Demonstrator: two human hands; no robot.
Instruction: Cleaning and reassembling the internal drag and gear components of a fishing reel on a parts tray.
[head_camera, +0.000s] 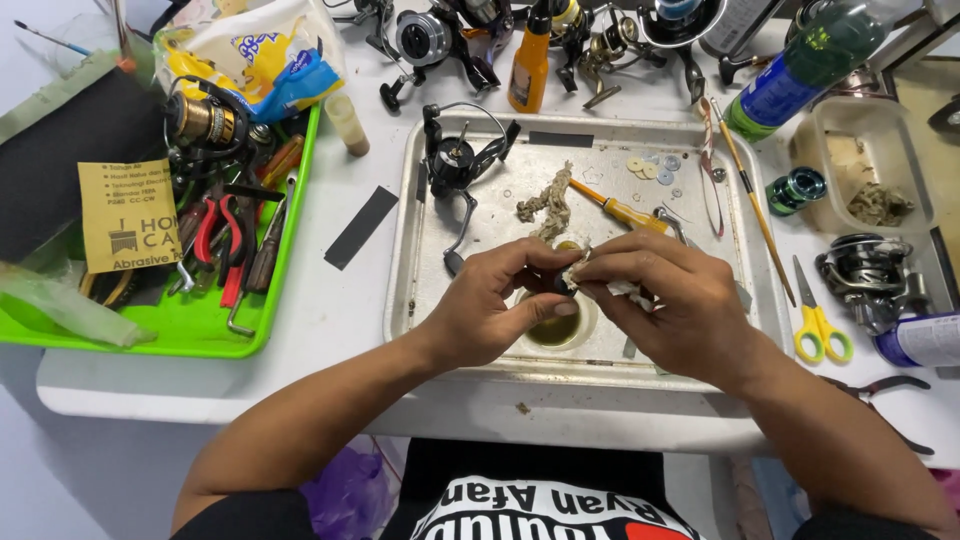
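Observation:
My left hand (495, 305) pinches a small dark part (563, 287) between thumb and fingers above a metal tray (405, 240). Against that part my right hand (668, 300) presses a crumpled white rag (600, 285). Just under the hands sits a small white cup of yellowish liquid (557, 331). A black fishing reel body (455, 165) lies in the tray's far left corner. A wad of dirty fibre (545, 205) and a yellow-handled screwdriver (625, 211) rest in the tray beyond the hands, with several small washers (652, 169) farther back.
A green tray (180, 325) of pliers and tools, with a reel and sandpaper sheet, stands left. Yellow scissors (818, 325), a reel (865, 270), a clear tub (870, 165) and a green bottle (800, 65) are right. More reels and an orange bottle (529, 60) line the back.

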